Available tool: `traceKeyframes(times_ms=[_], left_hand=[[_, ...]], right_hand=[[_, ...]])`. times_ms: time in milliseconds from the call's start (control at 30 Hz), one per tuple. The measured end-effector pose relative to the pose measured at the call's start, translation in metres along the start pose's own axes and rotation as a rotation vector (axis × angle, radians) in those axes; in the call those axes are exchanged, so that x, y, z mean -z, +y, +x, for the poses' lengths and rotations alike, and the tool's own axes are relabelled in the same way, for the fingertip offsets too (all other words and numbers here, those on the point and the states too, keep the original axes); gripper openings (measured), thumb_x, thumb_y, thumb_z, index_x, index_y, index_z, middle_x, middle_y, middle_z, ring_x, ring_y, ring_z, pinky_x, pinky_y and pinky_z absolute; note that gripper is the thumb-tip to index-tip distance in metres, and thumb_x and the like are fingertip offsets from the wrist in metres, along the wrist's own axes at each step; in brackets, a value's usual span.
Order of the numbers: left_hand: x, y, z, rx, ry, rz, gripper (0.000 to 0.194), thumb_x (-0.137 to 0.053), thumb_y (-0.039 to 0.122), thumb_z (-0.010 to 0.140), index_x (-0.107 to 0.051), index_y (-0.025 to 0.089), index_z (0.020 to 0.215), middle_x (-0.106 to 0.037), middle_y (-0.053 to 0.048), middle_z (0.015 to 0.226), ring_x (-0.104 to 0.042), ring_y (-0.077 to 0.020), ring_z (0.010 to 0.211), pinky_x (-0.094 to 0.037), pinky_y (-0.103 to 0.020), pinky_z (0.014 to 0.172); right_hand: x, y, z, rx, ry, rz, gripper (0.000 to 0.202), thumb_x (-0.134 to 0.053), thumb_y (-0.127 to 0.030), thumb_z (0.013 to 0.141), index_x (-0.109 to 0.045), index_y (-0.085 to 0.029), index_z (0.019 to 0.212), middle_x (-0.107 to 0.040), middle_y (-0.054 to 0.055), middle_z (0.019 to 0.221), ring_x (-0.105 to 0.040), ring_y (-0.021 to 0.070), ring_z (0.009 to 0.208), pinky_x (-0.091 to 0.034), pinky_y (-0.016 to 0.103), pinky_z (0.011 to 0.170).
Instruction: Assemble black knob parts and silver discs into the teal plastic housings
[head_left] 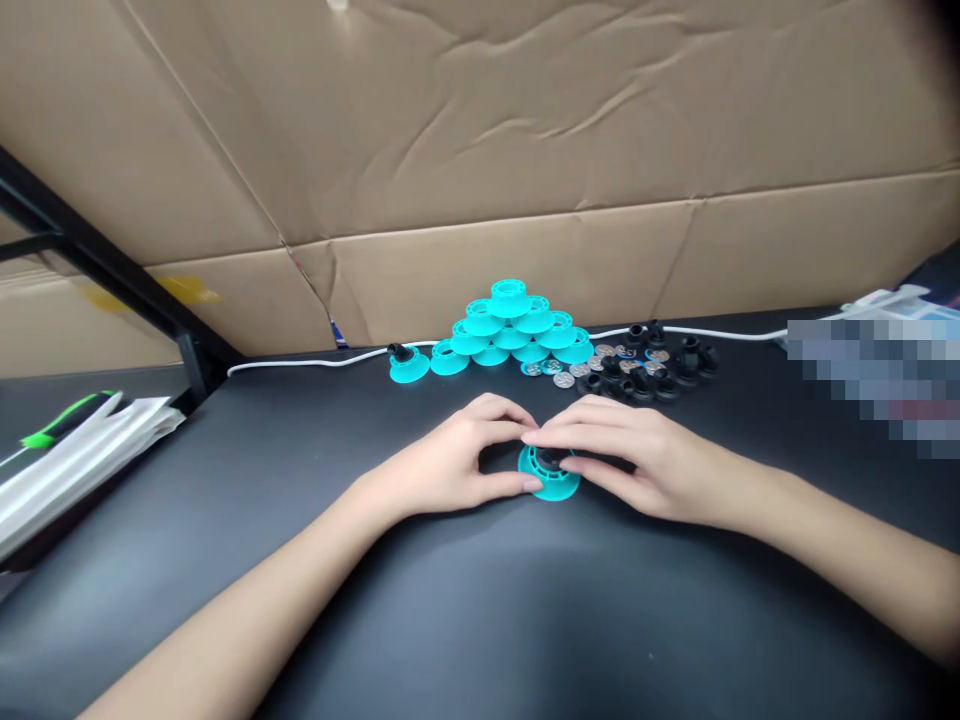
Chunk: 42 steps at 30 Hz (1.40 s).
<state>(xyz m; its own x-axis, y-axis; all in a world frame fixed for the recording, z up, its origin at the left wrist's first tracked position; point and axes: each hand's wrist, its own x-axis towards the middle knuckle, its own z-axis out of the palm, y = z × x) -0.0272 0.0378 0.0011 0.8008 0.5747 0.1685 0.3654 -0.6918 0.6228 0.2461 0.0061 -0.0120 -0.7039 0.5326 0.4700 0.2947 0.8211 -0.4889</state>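
A turquoise flanged ring [559, 490] lies on the dark tabletop with a black plastic piece [551, 458] in its centre. My left hand [469, 455] grips the ring's left side, its thumb on the near rim and its fingers at the far edge. From the right, my right hand [626, 450] has its thumb and fingers closed around the black piece, which they partly hide. Farther back stands a turquoise ring with a black piece in it [409, 367], beside a stacked pyramid of turquoise rings [510, 325].
Several round metallic discs [564, 380] and black plastic pieces [643, 382] lie right of the pyramid. A white cable [315, 362] runs along the cardboard wall [480, 130]. At left are a black metal frame [112, 265], white packets [90, 460] and a green-and-black screwdriver [67, 420].
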Motion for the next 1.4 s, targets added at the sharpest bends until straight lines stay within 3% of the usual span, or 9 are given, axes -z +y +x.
traceKeyframes(times_ms=[233, 500, 733, 833, 967, 1067, 1200, 1300, 1400], left_hand=[[-0.001, -0.002, -0.001, 0.000, 0.004, 0.005, 0.042, -0.079, 0.040, 0.095, -0.074, 0.024, 0.133, -0.068, -0.011, 0.132, -0.063, -0.0276, 0.125, -0.053, -0.044, 0.111], [-0.001, -0.001, 0.000, 0.001, 0.005, 0.015, 0.040, -0.080, 0.040, 0.094, -0.075, 0.023, 0.130, -0.068, -0.012, 0.133, -0.063, -0.0283, 0.125, -0.053, -0.045, 0.110], [-0.001, 0.000, 0.000, 0.015, -0.003, 0.017, 0.040, -0.079, 0.041, 0.095, -0.075, 0.025, 0.131, -0.067, -0.011, 0.133, -0.063, -0.0284, 0.126, -0.053, -0.045, 0.113], [-0.001, 0.000, 0.000, 0.007, 0.000, 0.019, 0.040, -0.080, 0.041, 0.094, -0.075, 0.025, 0.131, -0.067, -0.011, 0.133, -0.063, -0.0286, 0.126, -0.053, -0.046, 0.112], [-0.001, 0.000, -0.001, 0.002, 0.008, 0.019, 0.039, -0.080, 0.042, 0.093, -0.076, 0.024, 0.128, -0.068, -0.012, 0.132, -0.063, -0.0285, 0.125, -0.053, -0.046, 0.112], [-0.001, 0.000, -0.001, -0.001, 0.010, 0.024, 0.038, -0.080, 0.042, 0.093, -0.077, 0.024, 0.126, -0.068, -0.012, 0.133, -0.063, -0.0285, 0.125, -0.054, -0.046, 0.112], [-0.001, -0.001, -0.001, -0.009, 0.009, 0.022, 0.036, -0.080, 0.040, 0.094, -0.077, 0.024, 0.126, -0.068, -0.012, 0.133, -0.063, -0.0286, 0.126, -0.053, -0.046, 0.112], [-0.001, -0.001, -0.001, -0.013, 0.010, 0.020, 0.037, -0.080, 0.039, 0.094, -0.077, 0.024, 0.128, -0.068, -0.012, 0.134, -0.063, -0.0280, 0.126, -0.053, -0.045, 0.112], [-0.001, -0.001, -0.001, -0.008, 0.008, 0.027, 0.038, -0.080, 0.040, 0.094, -0.077, 0.024, 0.128, -0.068, -0.012, 0.133, -0.063, -0.0282, 0.126, -0.054, -0.045, 0.112]], right_hand=[[-0.001, -0.005, -0.001, -0.074, -0.046, -0.092, 0.049, -0.053, -0.020, 0.108, -0.048, -0.026, 0.157, -0.068, 0.013, 0.128, -0.068, 0.0264, 0.115, -0.062, 0.044, 0.097], [-0.001, -0.006, 0.000, -0.058, -0.027, -0.100, 0.039, -0.053, -0.024, 0.109, -0.056, -0.023, 0.148, -0.068, 0.013, 0.128, -0.067, 0.0262, 0.119, -0.059, 0.042, 0.102], [-0.010, -0.002, 0.002, -0.080, 0.057, -0.138, 0.033, -0.063, -0.031, 0.106, -0.065, -0.025, 0.139, -0.066, 0.008, 0.106, -0.066, 0.0223, 0.094, -0.060, 0.036, 0.086], [-0.007, -0.003, 0.003, -0.076, 0.071, -0.043, 0.036, -0.066, -0.030, 0.104, -0.064, -0.027, 0.140, -0.068, 0.009, 0.112, -0.068, 0.0230, 0.101, -0.061, 0.038, 0.089], [0.003, -0.003, 0.003, -0.108, -0.007, 0.099, 0.044, -0.066, -0.024, 0.103, -0.060, -0.029, 0.146, -0.072, 0.009, 0.131, -0.068, 0.0240, 0.119, -0.059, 0.042, 0.102], [0.003, -0.001, 0.002, -0.198, -0.003, 0.183, 0.038, -0.071, -0.026, 0.100, -0.066, -0.028, 0.138, -0.076, 0.006, 0.125, -0.073, 0.0226, 0.113, -0.061, 0.040, 0.099], [-0.007, 0.002, 0.003, -0.302, 0.110, 0.236, 0.035, -0.083, -0.035, 0.091, -0.070, -0.024, 0.122, -0.076, 0.005, 0.110, -0.077, 0.0225, 0.100, -0.065, 0.039, 0.092], [-0.012, 0.001, 0.003, -0.273, 0.166, 0.147, 0.036, -0.084, -0.038, 0.090, -0.069, -0.023, 0.119, -0.072, 0.006, 0.107, -0.073, 0.0223, 0.096, -0.065, 0.040, 0.088], [-0.007, 0.000, 0.003, -0.208, 0.104, 0.151, 0.036, -0.077, -0.032, 0.096, -0.068, -0.025, 0.130, -0.072, 0.009, 0.121, -0.072, 0.0236, 0.107, -0.064, 0.042, 0.095]])
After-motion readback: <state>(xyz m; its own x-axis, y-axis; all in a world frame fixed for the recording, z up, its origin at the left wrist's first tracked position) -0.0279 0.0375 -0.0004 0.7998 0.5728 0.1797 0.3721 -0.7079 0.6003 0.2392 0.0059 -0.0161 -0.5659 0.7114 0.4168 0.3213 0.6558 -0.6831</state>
